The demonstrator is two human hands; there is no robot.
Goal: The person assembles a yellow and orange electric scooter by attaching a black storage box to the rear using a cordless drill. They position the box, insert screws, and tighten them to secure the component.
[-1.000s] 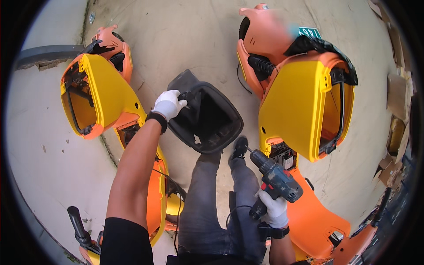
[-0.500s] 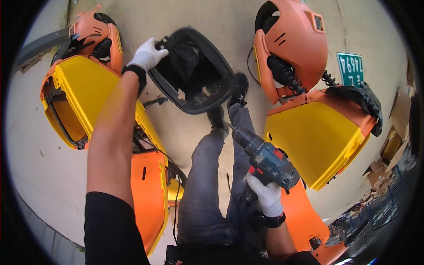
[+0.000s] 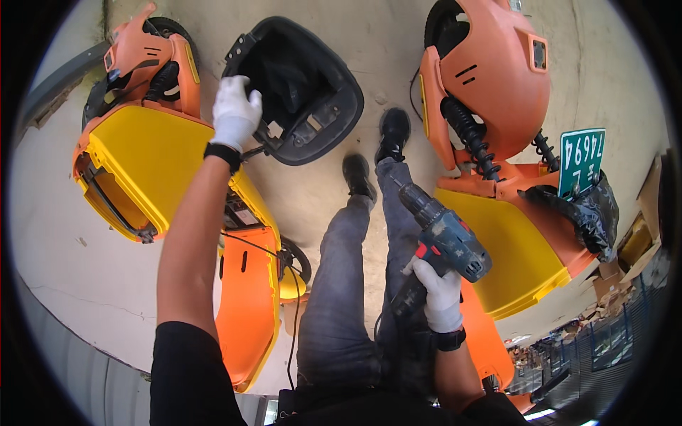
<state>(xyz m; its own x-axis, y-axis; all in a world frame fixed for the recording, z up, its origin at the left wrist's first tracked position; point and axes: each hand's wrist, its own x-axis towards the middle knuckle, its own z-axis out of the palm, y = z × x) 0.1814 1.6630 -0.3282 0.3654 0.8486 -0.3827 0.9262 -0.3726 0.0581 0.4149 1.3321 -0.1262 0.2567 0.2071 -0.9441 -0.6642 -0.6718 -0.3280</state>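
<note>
On the grey concrete floor (image 3: pixel 355 92), the left hand (image 3: pixel 234 113) grips a black tub (image 3: pixel 298 85) at 11 o'clock; the right hand (image 3: pixel 440 295) holds a drill (image 3: pixel 444 245) at 4 o'clock.

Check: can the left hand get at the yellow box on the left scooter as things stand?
Probably not without letting go: the left hand is gripping the black seat tub. The yellow box sits right below the wrist, nothing between them.

Bright even daylight, soft shadows, sharp centre, strong fisheye bending, black vignette at rim
</note>
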